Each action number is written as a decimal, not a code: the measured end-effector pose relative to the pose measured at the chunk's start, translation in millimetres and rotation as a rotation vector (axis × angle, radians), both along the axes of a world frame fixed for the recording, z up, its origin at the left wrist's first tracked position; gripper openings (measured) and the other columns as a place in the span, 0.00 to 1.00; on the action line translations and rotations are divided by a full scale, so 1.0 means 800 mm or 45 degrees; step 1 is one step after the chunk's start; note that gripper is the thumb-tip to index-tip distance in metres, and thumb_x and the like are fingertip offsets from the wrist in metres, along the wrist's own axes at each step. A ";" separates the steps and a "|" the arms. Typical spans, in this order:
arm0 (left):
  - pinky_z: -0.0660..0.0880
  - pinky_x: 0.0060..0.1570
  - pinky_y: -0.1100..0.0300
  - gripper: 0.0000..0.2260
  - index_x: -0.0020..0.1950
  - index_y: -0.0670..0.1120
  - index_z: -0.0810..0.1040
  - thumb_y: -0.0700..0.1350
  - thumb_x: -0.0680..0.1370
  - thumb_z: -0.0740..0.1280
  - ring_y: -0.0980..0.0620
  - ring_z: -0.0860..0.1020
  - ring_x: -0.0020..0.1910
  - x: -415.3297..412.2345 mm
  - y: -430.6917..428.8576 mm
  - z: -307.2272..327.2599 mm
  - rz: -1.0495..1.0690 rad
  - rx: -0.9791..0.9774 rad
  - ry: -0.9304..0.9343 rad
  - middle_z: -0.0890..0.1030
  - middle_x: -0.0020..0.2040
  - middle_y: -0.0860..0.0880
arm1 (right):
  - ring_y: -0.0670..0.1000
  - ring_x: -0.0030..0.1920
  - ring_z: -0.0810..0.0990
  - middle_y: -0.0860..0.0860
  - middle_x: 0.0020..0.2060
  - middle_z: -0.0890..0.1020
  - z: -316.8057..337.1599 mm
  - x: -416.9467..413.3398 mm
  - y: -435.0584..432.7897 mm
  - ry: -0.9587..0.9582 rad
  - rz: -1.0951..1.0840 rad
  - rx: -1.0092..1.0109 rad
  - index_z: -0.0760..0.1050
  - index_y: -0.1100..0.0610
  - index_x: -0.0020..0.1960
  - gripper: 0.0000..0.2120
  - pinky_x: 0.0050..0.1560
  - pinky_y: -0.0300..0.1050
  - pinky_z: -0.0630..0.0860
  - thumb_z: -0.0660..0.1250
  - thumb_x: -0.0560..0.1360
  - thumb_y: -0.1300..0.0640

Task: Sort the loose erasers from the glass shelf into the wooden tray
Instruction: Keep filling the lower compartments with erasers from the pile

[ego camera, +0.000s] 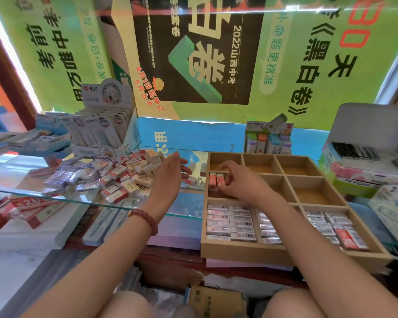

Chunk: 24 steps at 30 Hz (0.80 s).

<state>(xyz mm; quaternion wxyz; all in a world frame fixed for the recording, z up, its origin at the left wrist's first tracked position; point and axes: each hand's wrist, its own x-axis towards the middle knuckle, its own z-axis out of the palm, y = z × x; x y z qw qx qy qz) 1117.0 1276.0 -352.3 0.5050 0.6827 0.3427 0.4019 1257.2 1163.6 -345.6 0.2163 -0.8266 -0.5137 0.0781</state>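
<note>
Hovering just right of the loose erasers [115, 177] heaped at mixed angles on the glass shelf [184, 203], the empty, straight-fingered left hand [170, 173] is nearer them than the right hand [237, 182], which pinches red erasers [213, 180] standing in the wooden tray [239, 251].

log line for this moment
left hand open by eraser pile | right hand touching red erasers in tray middle-left slot

Loose erasers [115, 177]: wrapped, red-white and cream, heaped on glass shelf [78, 198]. Wooden tray [239, 251]: nine compartments, near row packed with tidy rows.
</note>
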 end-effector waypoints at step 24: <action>0.71 0.40 0.69 0.05 0.52 0.43 0.74 0.42 0.79 0.63 0.53 0.77 0.46 0.016 0.033 -0.051 -0.116 0.584 0.542 0.79 0.50 0.48 | 0.46 0.48 0.76 0.45 0.47 0.76 0.006 -0.023 0.005 0.048 -0.031 0.367 0.73 0.51 0.60 0.15 0.47 0.44 0.78 0.64 0.74 0.60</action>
